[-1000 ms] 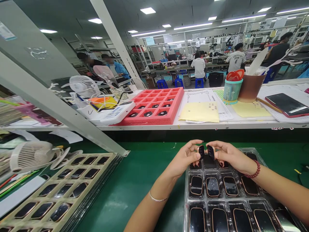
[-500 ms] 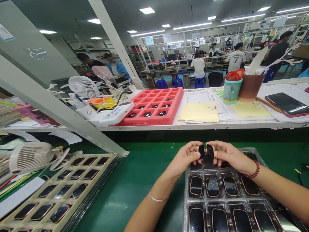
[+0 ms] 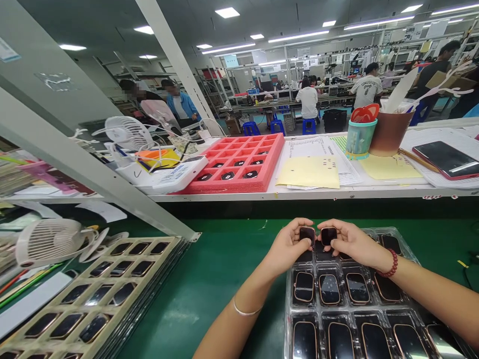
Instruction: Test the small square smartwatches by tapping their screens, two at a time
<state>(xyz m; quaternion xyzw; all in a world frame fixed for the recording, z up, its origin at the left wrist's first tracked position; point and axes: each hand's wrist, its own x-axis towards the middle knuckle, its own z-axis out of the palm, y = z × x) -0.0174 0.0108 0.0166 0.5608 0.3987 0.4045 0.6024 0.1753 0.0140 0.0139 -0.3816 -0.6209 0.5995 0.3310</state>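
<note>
Between thumb and fingers, my left hand (image 3: 289,245) grips a smartwatch case (image 3: 307,234) with a dark screen and gold rim. A second smartwatch case (image 3: 329,235) is pinched in my right hand (image 3: 352,243), its screen facing me. The two cases are side by side, a small gap apart, above the far rows of a clear plastic tray (image 3: 314,311). In the tray's pockets lie several more watch cases, such as a gold-rimmed one (image 3: 330,289). My hands and right forearm hide part of the tray.
At left, a beige tray (image 3: 48,304) of watch cases tops a stack on the green table (image 3: 179,304). A white shelf (image 3: 239,196) crosses behind, bearing a red foam tray (image 3: 239,187), papers, cups (image 3: 361,138) and a phone (image 3: 447,158). A slanted post (image 3: 123,194) stands left.
Both watch cases have turned from a slanted, edge-on view to show their screens more fully toward me. My hands have stayed in nearly the same place.
</note>
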